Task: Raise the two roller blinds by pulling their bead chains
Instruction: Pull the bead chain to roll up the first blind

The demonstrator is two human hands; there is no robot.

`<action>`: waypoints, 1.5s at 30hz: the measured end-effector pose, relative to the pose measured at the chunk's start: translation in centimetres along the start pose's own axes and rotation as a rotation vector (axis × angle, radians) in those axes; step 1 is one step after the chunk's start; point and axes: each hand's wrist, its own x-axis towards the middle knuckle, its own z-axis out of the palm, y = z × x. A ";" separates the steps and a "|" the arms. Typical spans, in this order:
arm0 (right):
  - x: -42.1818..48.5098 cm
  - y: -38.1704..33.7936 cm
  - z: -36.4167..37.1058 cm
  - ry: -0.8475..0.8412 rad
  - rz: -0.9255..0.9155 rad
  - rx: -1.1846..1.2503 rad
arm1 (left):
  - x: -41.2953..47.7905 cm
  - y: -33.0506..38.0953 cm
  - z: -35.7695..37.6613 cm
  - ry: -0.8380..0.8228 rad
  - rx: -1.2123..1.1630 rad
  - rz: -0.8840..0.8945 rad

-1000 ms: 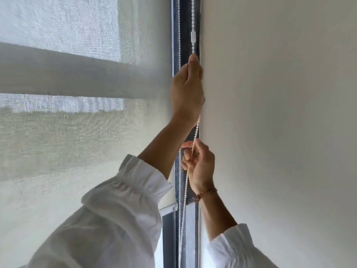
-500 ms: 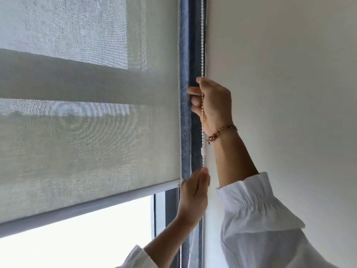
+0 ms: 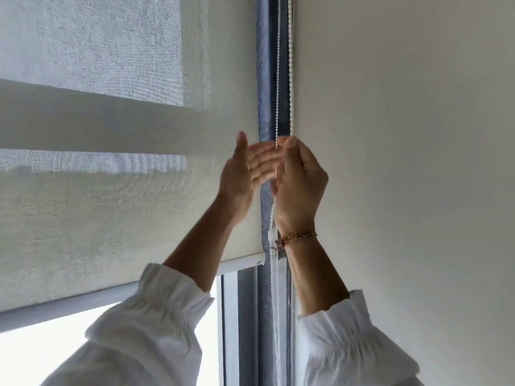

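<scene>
A sheer grey roller blind (image 3: 125, 218) covers most of the window, and its bottom rail (image 3: 139, 298) hangs low over bright glass. White bead chain (image 3: 291, 65) runs down in two strands along the dark frame at the blind's right edge. My right hand (image 3: 302, 185), with a bracelet at the wrist, is curled around the chain's right strand. My left hand (image 3: 245, 174) is level with it on the left, palm open and fingers stretched toward the chain, holding nothing. A white chain connector (image 3: 271, 238) shows just below the hands.
A plain white wall (image 3: 404, 162) fills the right side, close against the chain. The dark blue window frame (image 3: 264, 79) stands between blind and wall. White sleeves cover both forearms at the bottom.
My left hand has let go below, risen beside my right hand and opened. My right hand has come down a little with the chain. The blind's rail has barely shifted since half a second ago.
</scene>
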 end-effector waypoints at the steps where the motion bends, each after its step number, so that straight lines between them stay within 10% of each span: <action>1: -0.9 0.7 -0.3 0.009 -0.008 -0.015 | 0.5 1.4 0.1 -0.020 -0.013 0.034; 7: -6.0 5.5 -3.4 0.000 -0.009 -0.204 | 2.5 7.2 2.4 -0.112 -0.072 0.002; 12: -9.1 8.1 -4.1 -0.056 0.082 -0.286 | 2.2 3.9 4.1 0.189 0.201 0.104; 23: -3.0 4.8 -2.9 -0.194 0.436 -0.014 | 0.4 1.4 3.3 0.244 0.065 0.308; 40: 6.3 -2.3 3.9 -0.048 0.213 -0.066 | -8.3 -9.6 1.3 0.099 0.355 0.320; 45: 5.4 -1.2 1.9 0.038 -0.061 -0.241 | -7.3 -9.9 0.4 -0.025 0.193 0.057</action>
